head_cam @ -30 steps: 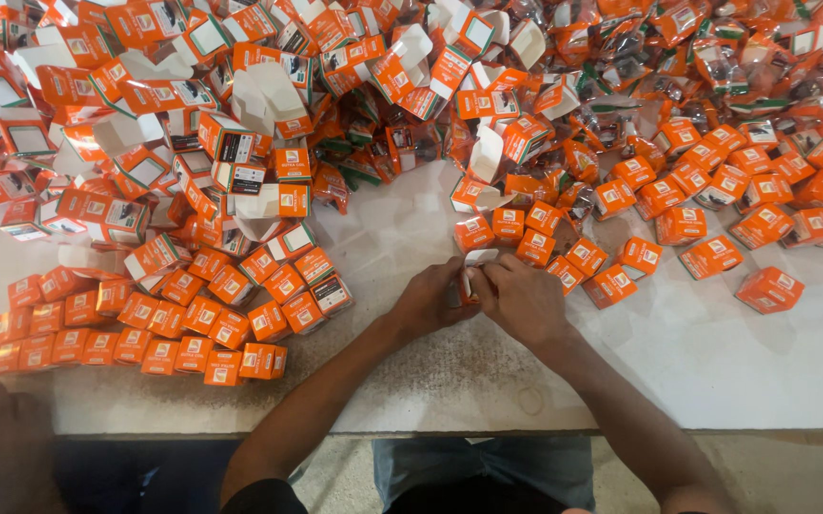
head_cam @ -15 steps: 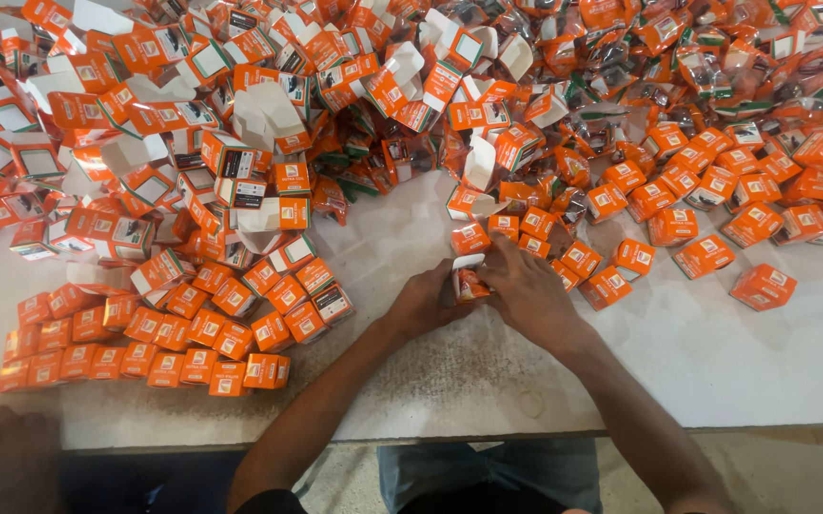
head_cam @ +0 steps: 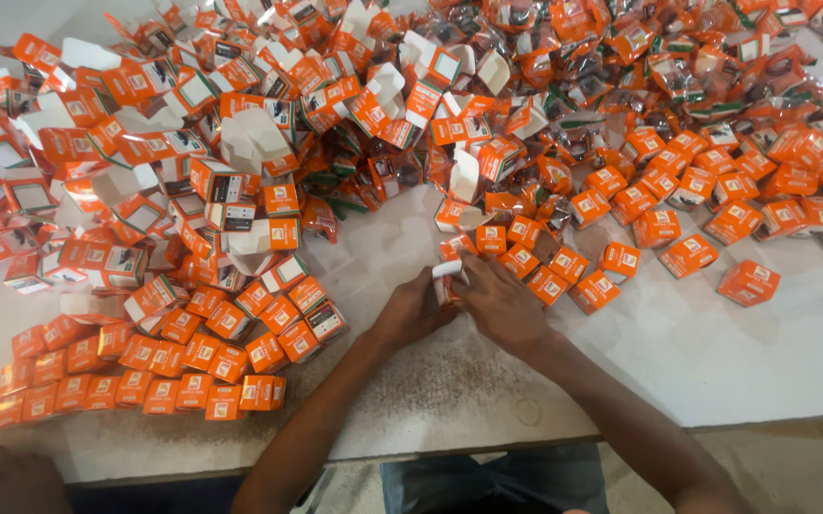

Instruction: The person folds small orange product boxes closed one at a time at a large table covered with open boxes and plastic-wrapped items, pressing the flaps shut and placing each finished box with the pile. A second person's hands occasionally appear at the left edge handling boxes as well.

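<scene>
My left hand (head_cam: 410,312) and my right hand (head_cam: 499,303) meet at the middle of the white table (head_cam: 678,362). Between them they hold a small orange and white carton (head_cam: 448,278), its white flap showing at the top. Just beyond my right hand lie several closed small orange boxes (head_cam: 564,266). To the left of my left hand, closed orange boxes (head_cam: 174,362) lie packed in rows.
A big heap of open, unfolded orange cartons (head_cam: 240,143) covers the far left of the table. Orange plastic-wrapped packets (head_cam: 678,67) pile up at the far right. Another person's hand (head_cam: 12,481) shows at the bottom left corner.
My hands have stayed together on the small carton and shifted slightly. The view has moved a little, with the table contents sitting lower in the frame.
</scene>
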A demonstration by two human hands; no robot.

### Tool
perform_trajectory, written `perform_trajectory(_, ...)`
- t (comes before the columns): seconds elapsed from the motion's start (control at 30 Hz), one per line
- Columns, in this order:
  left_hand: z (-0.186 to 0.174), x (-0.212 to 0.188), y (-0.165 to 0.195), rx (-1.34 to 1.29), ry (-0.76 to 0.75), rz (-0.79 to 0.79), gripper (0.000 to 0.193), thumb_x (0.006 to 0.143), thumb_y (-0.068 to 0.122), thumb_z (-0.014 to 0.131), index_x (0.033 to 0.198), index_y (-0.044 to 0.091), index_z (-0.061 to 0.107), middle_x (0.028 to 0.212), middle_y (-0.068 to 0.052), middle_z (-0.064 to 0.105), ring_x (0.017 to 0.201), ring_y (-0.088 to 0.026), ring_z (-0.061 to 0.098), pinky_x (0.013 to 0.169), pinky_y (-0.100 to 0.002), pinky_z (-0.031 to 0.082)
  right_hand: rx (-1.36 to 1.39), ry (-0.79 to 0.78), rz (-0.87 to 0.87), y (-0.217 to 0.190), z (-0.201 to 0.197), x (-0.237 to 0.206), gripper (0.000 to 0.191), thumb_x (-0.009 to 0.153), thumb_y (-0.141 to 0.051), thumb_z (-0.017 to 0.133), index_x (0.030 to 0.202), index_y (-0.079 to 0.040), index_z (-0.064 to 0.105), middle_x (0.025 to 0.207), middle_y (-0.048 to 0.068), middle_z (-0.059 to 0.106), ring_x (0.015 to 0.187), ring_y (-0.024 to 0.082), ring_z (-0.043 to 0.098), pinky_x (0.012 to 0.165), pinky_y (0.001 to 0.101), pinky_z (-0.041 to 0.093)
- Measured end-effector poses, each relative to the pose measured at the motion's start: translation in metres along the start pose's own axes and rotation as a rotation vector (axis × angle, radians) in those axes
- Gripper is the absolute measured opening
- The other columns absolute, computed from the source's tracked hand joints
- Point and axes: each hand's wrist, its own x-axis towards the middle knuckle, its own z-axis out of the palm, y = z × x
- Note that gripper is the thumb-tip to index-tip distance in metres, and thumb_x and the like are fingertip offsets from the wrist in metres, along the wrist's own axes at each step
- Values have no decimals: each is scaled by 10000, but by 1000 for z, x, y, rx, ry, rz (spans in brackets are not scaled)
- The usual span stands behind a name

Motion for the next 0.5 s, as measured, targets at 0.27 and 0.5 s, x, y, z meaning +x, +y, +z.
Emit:
perform_trajectory(0.27, 12, -11, 0, -12, 243, 114, 678, 785, 134, 832, 1387, 57, 529, 1209, -178, 600, 1040, -339, 657, 892, -395, 560, -56, -256, 110, -30, -2, 10, 410, 963, -328, 642, 1188, 15, 631, 1443, 297, 408, 1291, 485, 480, 1042, 563, 422)
perform_trajectory(0.5, 18, -5, -26, -526, 359, -44, 584, 840, 38, 793, 1374, 10, 558, 1245, -106, 659, 1118, -155, 658, 925, -293, 564, 500, 11, 102, -16, 39, -12, 852, 818, -129, 754, 1515, 25, 289, 1545, 342, 323, 1385, 516, 402, 1062, 496, 458)
